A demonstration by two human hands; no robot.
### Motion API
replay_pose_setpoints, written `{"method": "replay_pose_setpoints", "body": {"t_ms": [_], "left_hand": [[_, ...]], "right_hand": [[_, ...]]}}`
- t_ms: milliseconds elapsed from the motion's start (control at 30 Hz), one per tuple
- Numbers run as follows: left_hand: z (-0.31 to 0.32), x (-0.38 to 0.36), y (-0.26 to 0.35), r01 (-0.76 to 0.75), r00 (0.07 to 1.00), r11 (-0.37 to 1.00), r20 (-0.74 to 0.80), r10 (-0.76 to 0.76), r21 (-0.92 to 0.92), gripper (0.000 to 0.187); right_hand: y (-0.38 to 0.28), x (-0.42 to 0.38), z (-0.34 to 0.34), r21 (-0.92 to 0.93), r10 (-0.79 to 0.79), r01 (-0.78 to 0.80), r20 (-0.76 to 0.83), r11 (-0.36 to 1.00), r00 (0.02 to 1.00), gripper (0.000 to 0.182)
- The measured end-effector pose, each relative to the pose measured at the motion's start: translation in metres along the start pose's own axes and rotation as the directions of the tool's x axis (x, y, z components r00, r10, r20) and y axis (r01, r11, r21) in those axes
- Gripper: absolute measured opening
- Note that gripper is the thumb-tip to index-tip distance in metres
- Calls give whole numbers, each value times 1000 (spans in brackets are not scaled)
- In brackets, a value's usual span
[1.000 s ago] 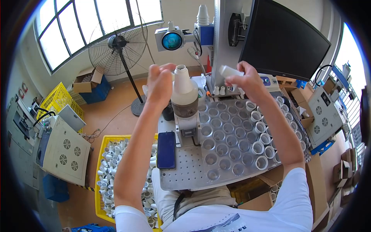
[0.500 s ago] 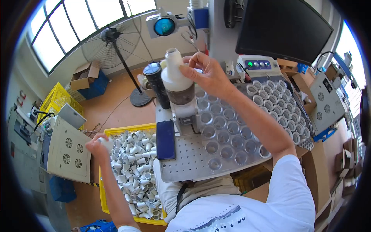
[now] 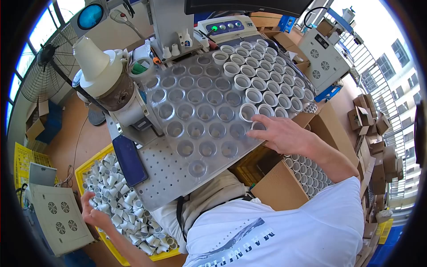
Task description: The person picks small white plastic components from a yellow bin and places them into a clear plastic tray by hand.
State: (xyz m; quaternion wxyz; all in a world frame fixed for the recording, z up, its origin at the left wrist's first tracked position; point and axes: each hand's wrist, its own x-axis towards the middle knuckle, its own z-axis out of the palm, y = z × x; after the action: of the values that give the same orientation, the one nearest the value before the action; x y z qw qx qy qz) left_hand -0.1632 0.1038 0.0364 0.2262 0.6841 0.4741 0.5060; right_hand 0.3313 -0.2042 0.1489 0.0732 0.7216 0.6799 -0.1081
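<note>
Your right hand (image 3: 282, 133) lies flat on the grey metal tray of round pockets (image 3: 178, 95), fingers spread and gripping nothing — the fingertips (image 3: 263, 119) rest just beside a white plastic pipe fitting (image 3: 247, 112) seated in a pocket. Your left hand (image 3: 92, 212) is down in the yellow plastic crate (image 3: 86, 162) among loose white fittings (image 3: 113, 187), fingers curled over them — whether it grips 1, I cannot tell.

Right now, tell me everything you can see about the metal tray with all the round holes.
The metal tray is a shiny silver plate, tilted in view, with rows of round sockets. White fittings fill the sockets along its far right side; the rest sit empty. The right hand rests on its right edge, and a dark phone lies on its perforated left strip.
</note>
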Motion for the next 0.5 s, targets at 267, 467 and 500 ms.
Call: {"method": "replay_pose_setpoints", "body": {"t_ms": [267,467,500], "left_hand": [[149,-56,109,-221,836,884,386,390,-413,27],[187,-93,94,-43,763,957,608,217,-287,29],[186,-92,95,-47,764,963,612,205,-265,30]], "right_hand": [[8,7,-40,37,7,-9,54,999,999,48],[13,86,-82,518,3,127,-242,846,970,49],[17,109,-74,509,-37,176,-272,842,962,49]]}}
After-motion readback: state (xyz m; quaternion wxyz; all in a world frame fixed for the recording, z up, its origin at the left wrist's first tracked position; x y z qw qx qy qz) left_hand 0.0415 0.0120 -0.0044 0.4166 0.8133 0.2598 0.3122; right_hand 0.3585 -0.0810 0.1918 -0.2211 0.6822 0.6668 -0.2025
